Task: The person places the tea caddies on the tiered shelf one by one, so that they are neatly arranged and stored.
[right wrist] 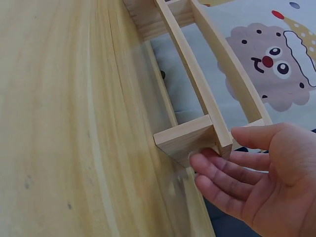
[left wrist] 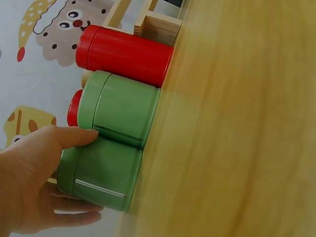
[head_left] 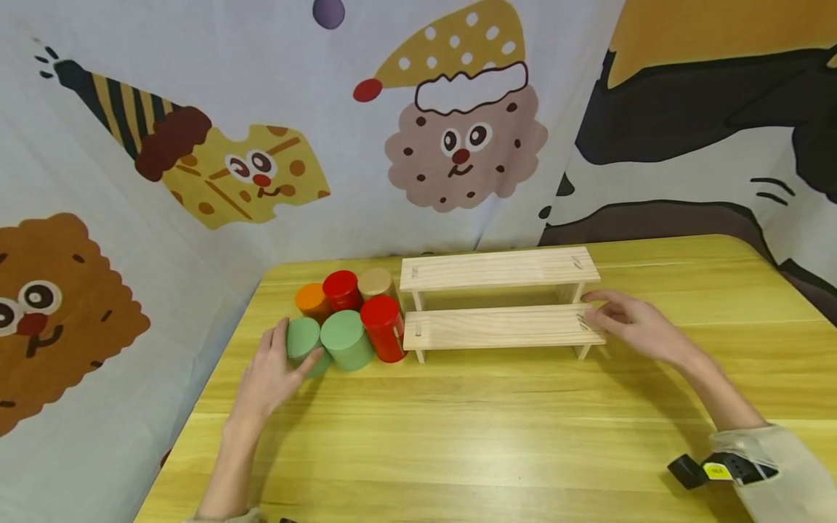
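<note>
My left hand (head_left: 267,376) grips the nearer left green canister (left wrist: 103,173), thumb on one side and fingers on the other. A second green canister (head_left: 348,340) stands against it. Beside that is a tall red canister (head_left: 383,328). Behind them stand an orange-topped canister (head_left: 312,299), another red canister (head_left: 342,289) and a tan-topped one (head_left: 377,282). At the right end of the two-step wooden shelf (head_left: 500,327), my right hand (head_left: 637,327) has loosely bent fingers touching the end by the lower step's leg (right wrist: 185,138). Its thumb lies above that step.
The shelf's upper step (head_left: 500,269) stands at the back of the wooden table (head_left: 471,436). A white cloth (head_left: 353,181) with cartoon prints hangs behind and to the left. A dark band with a small device (head_left: 719,471) is on the right wrist.
</note>
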`<action>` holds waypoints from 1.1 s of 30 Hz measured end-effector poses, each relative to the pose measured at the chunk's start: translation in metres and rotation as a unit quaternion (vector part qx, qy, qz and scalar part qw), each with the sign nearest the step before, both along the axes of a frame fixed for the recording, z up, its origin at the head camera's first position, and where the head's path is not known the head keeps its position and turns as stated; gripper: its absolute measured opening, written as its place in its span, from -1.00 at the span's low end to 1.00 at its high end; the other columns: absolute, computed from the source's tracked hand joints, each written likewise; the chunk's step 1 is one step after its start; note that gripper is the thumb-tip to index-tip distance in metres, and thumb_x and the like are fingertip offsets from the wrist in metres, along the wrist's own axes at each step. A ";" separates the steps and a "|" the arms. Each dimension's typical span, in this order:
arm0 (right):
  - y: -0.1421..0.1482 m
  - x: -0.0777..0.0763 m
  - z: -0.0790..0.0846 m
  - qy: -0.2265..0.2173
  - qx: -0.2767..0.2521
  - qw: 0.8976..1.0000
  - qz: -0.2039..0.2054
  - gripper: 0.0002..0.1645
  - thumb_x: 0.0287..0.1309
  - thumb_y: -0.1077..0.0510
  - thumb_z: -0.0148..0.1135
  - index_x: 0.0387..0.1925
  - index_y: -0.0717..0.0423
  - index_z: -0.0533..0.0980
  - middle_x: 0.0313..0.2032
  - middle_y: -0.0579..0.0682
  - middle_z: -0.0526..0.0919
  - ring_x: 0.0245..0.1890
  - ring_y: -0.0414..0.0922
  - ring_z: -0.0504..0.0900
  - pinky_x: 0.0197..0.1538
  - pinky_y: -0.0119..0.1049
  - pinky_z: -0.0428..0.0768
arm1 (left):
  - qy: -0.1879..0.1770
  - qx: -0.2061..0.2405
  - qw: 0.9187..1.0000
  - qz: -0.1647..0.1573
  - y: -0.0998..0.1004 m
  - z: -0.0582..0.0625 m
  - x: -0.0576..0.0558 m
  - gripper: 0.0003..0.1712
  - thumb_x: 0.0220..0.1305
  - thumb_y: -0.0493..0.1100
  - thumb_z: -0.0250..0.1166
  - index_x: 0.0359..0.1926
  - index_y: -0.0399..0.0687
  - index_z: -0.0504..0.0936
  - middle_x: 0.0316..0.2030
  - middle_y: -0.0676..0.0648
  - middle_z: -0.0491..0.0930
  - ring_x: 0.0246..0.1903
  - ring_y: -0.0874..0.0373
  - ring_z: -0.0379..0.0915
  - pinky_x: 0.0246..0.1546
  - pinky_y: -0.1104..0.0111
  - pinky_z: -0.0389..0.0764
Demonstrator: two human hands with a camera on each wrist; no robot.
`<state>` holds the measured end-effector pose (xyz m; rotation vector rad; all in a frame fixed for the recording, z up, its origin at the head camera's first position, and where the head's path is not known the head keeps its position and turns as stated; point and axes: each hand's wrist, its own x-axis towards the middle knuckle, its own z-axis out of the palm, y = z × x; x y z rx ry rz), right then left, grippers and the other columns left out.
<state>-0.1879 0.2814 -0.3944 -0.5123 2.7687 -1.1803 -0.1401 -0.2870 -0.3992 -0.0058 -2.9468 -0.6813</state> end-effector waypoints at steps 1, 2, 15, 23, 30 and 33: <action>0.000 0.000 -0.001 -0.005 -0.009 1.000 0.002 -0.45 0.50 0.01 0.11 0.33 0.25 0.36 -0.21 0.08 0.69 -0.30 -0.06 0.66 -0.26 -0.20 0.62 | -0.002 0.003 1.000 0.000 0.000 0.000 -0.001 0.10 0.37 0.33 0.18 0.51 -0.42 0.00 0.37 -0.51 0.16 0.16 -0.47 0.37 0.00 -0.33 0.49; 0.001 0.000 -0.002 -0.011 -0.020 1.000 0.003 -0.47 0.49 0.03 0.12 0.31 0.25 0.37 -0.23 0.07 0.68 -0.35 -0.06 0.65 -0.29 -0.21 0.62 | -0.005 0.006 1.000 0.000 0.000 0.000 -0.001 0.11 0.37 0.33 0.18 0.51 -0.42 0.00 0.38 -0.51 0.16 0.16 -0.46 0.37 0.00 -0.32 0.48; 0.001 -0.001 -0.011 -0.026 -0.060 0.998 0.012 -0.48 0.47 0.08 0.16 0.30 0.29 0.34 -0.30 0.12 0.64 -0.45 0.02 0.64 -0.30 -0.21 0.63 | 0.011 0.061 0.998 0.009 -0.002 0.001 -0.009 0.05 0.24 0.12 0.42 0.41 -0.51 0.14 0.28 -0.54 0.27 0.05 -0.36 0.40 0.02 -0.19 0.50; 0.001 0.001 -0.010 -0.027 -0.068 0.997 0.012 -0.47 0.46 0.12 0.16 0.30 0.33 0.34 -0.32 0.11 0.63 -0.46 0.01 0.65 -0.30 -0.22 0.65 | 0.067 0.067 0.995 0.032 0.001 0.007 -0.010 -0.01 0.17 0.01 0.48 0.39 -0.47 0.21 0.27 -0.53 0.30 0.04 -0.39 0.42 -0.02 -0.20 0.53; 0.000 0.000 -0.010 -0.031 -0.061 0.998 0.004 -0.48 0.47 0.08 0.16 0.29 0.29 0.35 -0.30 0.12 0.63 -0.44 0.03 0.65 -0.29 -0.20 0.65 | 0.133 0.085 0.986 0.061 0.002 0.013 -0.010 -0.10 0.17 0.00 0.45 0.37 -0.40 0.27 0.19 -0.46 0.37 0.02 -0.38 0.43 -0.02 -0.21 0.52; 0.000 0.000 -0.011 -0.033 -0.061 0.998 0.006 -0.46 0.47 0.08 0.15 0.30 0.30 0.34 -0.30 0.13 0.63 -0.44 0.03 0.66 -0.28 -0.20 0.66 | 0.177 0.092 0.978 0.065 0.003 0.015 -0.010 -0.14 0.15 -0.04 0.43 0.33 -0.40 0.31 0.10 -0.44 0.41 -0.05 -0.36 0.44 -0.08 -0.18 0.53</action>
